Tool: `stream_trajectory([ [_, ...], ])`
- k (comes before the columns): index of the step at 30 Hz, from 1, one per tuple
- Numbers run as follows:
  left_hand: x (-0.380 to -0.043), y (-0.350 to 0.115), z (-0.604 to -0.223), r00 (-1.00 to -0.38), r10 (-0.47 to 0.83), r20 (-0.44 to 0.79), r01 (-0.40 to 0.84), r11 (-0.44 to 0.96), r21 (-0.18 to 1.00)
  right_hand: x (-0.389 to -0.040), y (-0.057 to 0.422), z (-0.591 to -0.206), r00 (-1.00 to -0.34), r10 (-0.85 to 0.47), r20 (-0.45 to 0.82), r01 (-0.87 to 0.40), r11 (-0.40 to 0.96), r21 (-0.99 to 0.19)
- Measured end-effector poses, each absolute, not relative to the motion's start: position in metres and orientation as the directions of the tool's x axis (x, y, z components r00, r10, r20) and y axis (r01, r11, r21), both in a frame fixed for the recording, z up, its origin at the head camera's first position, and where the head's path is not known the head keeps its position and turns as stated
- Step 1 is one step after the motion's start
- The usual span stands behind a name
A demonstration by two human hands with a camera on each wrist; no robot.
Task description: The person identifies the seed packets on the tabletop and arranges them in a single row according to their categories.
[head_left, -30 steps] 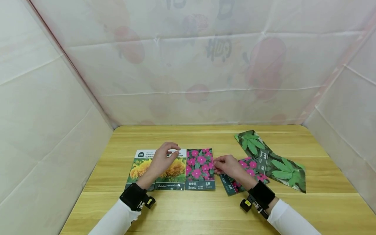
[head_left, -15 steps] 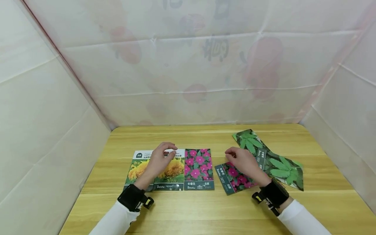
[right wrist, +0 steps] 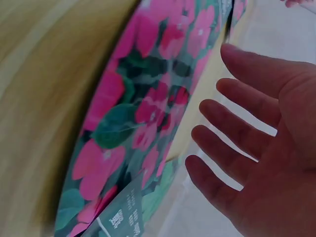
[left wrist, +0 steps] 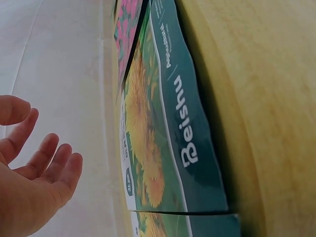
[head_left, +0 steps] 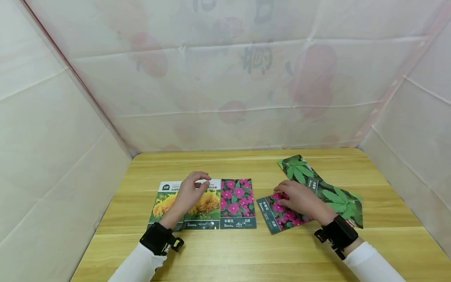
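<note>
Above two yellow-flower seed packets, which lie side by side, my left hand (head_left: pixel 190 192) hovers with relaxed fingers and nothing in them; the nearer packet (left wrist: pixel 143 128) shows beside the fingers in the left wrist view. To their right lies a pink-flower seed packet (head_left: pixel 238 199), straight in line. My right hand (head_left: pixel 299 197) hangs over a second pink-flower packet (head_left: pixel 278 215), which is turned at an angle. In the right wrist view its fingers (right wrist: pixel 232 128) are spread and hold nothing. Part of the tilted packet is hidden under the hand.
Two green-leaf seed packets lie crooked at the right; the farther one (head_left: pixel 297 168) and the nearer one (head_left: pixel 341 201) overlap, close by the tilted pink packet. The wooden table (head_left: pixel 225 254) is enclosed by pale fabric walls (head_left: pixel 211 86) at the back and sides.
My right hand has let go of the straight pink-flower packet's edge and moved right over the tilted one, its fingers opening. My left hand has barely moved.
</note>
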State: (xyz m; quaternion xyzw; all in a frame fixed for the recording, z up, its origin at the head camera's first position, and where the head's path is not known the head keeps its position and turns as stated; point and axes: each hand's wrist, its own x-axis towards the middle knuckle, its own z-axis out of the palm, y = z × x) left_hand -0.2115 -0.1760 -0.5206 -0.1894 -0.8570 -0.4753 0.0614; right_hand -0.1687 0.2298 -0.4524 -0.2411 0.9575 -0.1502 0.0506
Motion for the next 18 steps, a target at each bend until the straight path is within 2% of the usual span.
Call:
stream_trajectory([
  [4, -0.2184, -0.1781, -0.5331, -0.928, 0.246, 0.280, 0.368, 0.487, 0.792, -0.1674, 0.2315, -0.4546, -0.868, -0.496, -0.024, -0.466, 0.830, -0.308],
  [18, -0.2187, -0.1775, -0.5338, -0.934, 0.239, 0.265, 0.352, 0.506, 0.787, -0.1681, 0.2323, -0.4569, -0.854, -0.520, -0.014, -0.495, 0.820, -0.287],
])
